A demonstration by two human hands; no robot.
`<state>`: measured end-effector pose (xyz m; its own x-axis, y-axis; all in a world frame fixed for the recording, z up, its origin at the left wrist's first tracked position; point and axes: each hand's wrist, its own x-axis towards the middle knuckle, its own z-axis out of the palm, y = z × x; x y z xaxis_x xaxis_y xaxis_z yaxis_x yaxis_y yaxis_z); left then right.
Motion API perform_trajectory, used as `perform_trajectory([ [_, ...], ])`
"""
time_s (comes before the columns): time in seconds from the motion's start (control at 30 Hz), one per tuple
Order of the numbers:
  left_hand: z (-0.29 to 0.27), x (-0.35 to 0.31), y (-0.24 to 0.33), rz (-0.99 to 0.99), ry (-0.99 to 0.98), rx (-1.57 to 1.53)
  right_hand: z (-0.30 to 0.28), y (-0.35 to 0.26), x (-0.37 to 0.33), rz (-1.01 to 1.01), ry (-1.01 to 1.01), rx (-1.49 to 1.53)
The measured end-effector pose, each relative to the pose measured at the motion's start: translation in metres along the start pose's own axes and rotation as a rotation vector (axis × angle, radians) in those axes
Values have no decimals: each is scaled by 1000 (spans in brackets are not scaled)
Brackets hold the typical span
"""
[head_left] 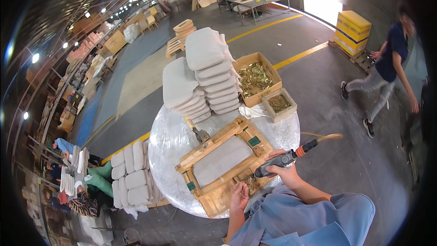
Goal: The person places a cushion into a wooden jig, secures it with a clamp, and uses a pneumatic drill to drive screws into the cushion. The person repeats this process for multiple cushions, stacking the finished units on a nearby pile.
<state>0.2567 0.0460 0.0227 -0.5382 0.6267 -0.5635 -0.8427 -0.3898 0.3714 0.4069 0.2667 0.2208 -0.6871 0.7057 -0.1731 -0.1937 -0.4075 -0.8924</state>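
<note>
My right hand (283,167) grips a black and orange pneumatic screwdriver (286,157) with its tip down at the near right corner of a wooden seat frame (214,160). The frame lies flat on a round table wrapped in plastic film (170,155) and has a grey cushion panel (221,159) in its middle. My left hand (239,196) rests on the frame's near edge, fingers curled against the wood. An air hose (325,137) runs from the tool to the right.
Two stacks of grey seat cushions (207,75) stand at the table's far side. Beside them sit a cardboard box of brass fittings (257,79) and a small box of screws (279,104). More cushions (132,173) lie stacked at left. A person (387,68) walks at right near yellow crates (351,31).
</note>
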Motion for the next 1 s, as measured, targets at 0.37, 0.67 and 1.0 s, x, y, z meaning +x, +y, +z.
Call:
perform_trajectory([
  [0.37, 8, -13, -1, 100, 90, -268, 1, 9, -2, 55, -29, 71],
  [0.67, -3, -6, -9, 116, -11, -397, 8, 22, -4, 17, -64, 34],
  [1.0, 8, -5, -2, 149, 34, -469, 15, 40, -5, -28, -81, 98],
])
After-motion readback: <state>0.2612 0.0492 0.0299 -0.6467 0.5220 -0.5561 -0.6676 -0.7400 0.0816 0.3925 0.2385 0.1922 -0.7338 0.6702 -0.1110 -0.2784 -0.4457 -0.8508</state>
